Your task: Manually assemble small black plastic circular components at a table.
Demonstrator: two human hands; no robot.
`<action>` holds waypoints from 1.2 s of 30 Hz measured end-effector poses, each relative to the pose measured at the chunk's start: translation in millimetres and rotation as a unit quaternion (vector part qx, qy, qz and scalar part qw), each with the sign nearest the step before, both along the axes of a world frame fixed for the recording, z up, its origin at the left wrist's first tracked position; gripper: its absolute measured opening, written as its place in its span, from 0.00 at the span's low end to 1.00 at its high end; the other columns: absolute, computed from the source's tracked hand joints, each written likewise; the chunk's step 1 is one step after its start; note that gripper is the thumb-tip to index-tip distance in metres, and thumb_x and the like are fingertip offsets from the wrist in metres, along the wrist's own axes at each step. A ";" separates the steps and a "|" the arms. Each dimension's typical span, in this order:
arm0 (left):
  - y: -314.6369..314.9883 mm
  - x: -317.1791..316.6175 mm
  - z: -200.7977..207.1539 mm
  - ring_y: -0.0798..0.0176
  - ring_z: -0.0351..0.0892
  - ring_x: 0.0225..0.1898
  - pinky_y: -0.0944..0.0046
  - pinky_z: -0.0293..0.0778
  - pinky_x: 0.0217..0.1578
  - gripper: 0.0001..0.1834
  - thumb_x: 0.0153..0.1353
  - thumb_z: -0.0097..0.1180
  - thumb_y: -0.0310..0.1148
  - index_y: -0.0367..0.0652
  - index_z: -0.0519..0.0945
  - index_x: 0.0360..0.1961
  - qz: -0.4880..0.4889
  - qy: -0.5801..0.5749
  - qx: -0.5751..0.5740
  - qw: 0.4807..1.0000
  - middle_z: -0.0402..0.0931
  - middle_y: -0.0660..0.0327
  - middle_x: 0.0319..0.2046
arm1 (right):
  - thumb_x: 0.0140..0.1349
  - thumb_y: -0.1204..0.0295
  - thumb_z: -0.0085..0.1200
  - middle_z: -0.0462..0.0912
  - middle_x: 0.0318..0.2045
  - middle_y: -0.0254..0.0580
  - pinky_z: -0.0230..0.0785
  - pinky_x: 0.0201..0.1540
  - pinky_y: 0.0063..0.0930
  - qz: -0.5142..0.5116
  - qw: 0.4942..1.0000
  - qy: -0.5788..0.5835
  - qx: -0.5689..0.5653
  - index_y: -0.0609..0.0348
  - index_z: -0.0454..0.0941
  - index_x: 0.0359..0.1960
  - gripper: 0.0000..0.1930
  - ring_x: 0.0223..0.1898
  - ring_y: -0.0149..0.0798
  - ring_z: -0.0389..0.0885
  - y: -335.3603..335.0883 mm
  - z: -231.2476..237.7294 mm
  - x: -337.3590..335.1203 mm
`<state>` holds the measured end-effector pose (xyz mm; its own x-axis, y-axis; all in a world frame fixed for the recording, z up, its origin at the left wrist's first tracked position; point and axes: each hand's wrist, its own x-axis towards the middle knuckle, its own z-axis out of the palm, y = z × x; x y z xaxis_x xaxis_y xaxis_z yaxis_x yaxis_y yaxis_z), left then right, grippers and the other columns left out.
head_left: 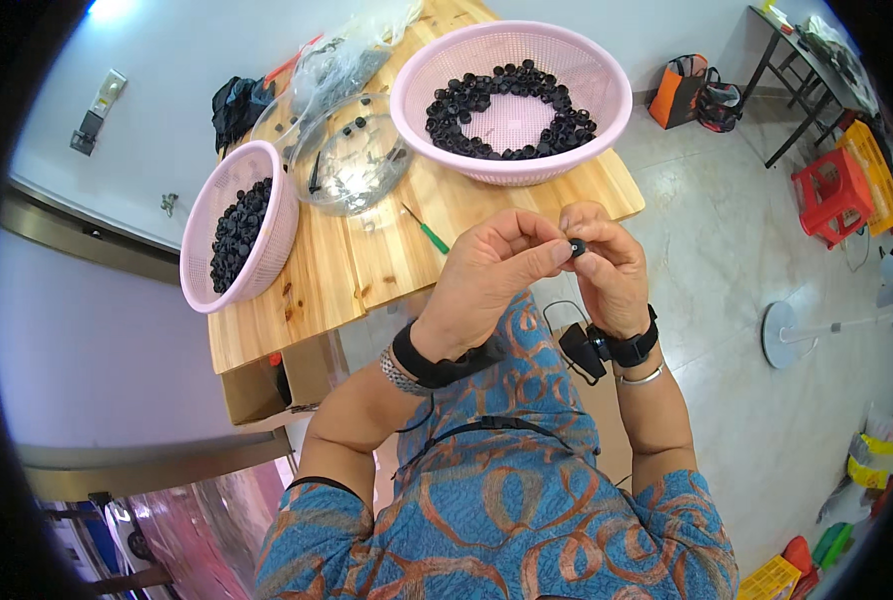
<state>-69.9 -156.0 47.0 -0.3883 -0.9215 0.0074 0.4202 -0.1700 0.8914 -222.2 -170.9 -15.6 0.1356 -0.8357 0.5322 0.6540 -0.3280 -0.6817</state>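
Note:
Between my fingertips sits a small round black part (577, 247) with a pale spot at its centre. My left hand (497, 265) pinches it from the left, and my right hand (607, 262) closes on it from the right. Both hands are raised just off the table's front edge, over my lap. Beyond them stands a large pink basket (512, 170) with many similar black parts ringed around its floor. A smaller pink basket (289, 225), heaped with black parts, is at the left. A green-handled screwdriver (434, 238) lies on the wood near my left hand.
The wooden table (397, 270) carries a clear round tray (342, 200) with small pieces in it and clear plastic bags (337, 75) behind. Below the table is a cardboard box (252, 390). A red stool (832, 195) and an orange-black bag (679, 92) stand on the floor at right.

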 end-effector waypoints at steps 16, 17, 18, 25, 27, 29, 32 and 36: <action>-213.6 48.5 52.4 0.59 0.77 0.33 0.63 0.72 0.35 0.09 0.50 0.52 0.26 0.41 0.79 0.34 -0.054 -0.740 -0.412 0.529 0.78 0.57 0.29 | 0.55 0.74 0.55 0.76 0.33 0.47 0.68 0.29 0.23 -0.011 0.996 -0.042 0.080 0.63 0.72 0.39 0.11 0.28 0.33 0.74 17.0 -5.1 -21.3; -226.1 45.3 40.2 0.57 0.77 0.34 0.61 0.72 0.36 0.09 0.49 0.52 0.25 0.43 0.80 0.33 -0.075 -0.765 -0.420 0.483 0.78 0.57 0.29 | 0.55 0.74 0.54 0.76 0.33 0.47 0.68 0.29 0.23 0.000 0.995 -0.037 0.090 0.63 0.72 0.39 0.10 0.28 0.33 0.74 17.6 -6.5 -22.0; -232.8 42.4 32.9 0.57 0.77 0.34 0.61 0.72 0.36 0.09 0.49 0.52 0.25 0.43 0.80 0.33 -0.074 -0.766 -0.419 0.482 0.78 0.57 0.29 | 0.56 0.75 0.54 0.76 0.33 0.47 0.68 0.29 0.23 0.013 0.994 -0.032 0.099 0.64 0.72 0.39 0.10 0.27 0.33 0.74 18.6 -7.2 -22.3; -243.1 16.0 10.9 0.54 0.78 0.33 0.59 0.72 0.36 0.11 0.45 0.54 0.24 0.45 0.80 0.32 -0.131 -0.811 -0.389 0.418 0.78 0.56 0.30 | 0.56 0.76 0.53 0.76 0.32 0.47 0.68 0.29 0.21 -0.002 0.992 -0.026 0.125 0.65 0.72 0.37 0.08 0.26 0.29 0.73 24.6 -17.9 -32.8; -242.0 12.3 5.2 0.53 0.78 0.34 0.58 0.72 0.36 0.11 0.44 0.55 0.24 0.45 0.80 0.32 -0.114 -0.815 -0.392 0.410 0.78 0.55 0.30 | 0.57 0.76 0.52 0.76 0.32 0.47 0.68 0.29 0.21 -0.013 0.991 -0.030 0.126 0.65 0.72 0.38 0.08 0.26 0.29 0.73 25.1 -19.2 -34.9; -242.7 12.2 3.4 0.53 0.77 0.34 0.58 0.72 0.36 0.12 0.43 0.55 0.23 0.44 0.80 0.32 -0.098 -0.820 -0.395 0.403 0.78 0.55 0.30 | 0.57 0.76 0.52 0.76 0.32 0.47 0.68 0.29 0.21 -0.024 0.991 -0.034 0.128 0.65 0.71 0.38 0.08 0.26 0.29 0.73 25.5 -19.5 -36.5; -242.3 21.5 11.8 0.57 0.78 0.33 0.61 0.72 0.36 0.11 0.43 0.57 0.23 0.43 0.80 0.32 -0.106 -0.748 -0.447 0.479 0.78 0.56 0.29 | 0.57 0.76 0.51 0.76 0.33 0.47 0.68 0.29 0.20 -0.023 0.990 -0.028 0.139 0.65 0.71 0.39 0.09 0.26 0.29 0.73 23.9 -17.5 -36.9; -233.2 22.7 32.7 0.66 0.77 0.30 0.67 0.73 0.31 0.12 0.46 0.57 0.23 0.40 0.80 0.35 -0.090 -0.643 -0.336 0.682 0.77 0.61 0.26 | 0.58 0.77 0.51 0.76 0.32 0.45 0.68 0.28 0.20 -0.028 0.989 -0.034 0.139 0.64 0.71 0.39 0.08 0.26 0.29 0.73 23.2 -11.3 -36.2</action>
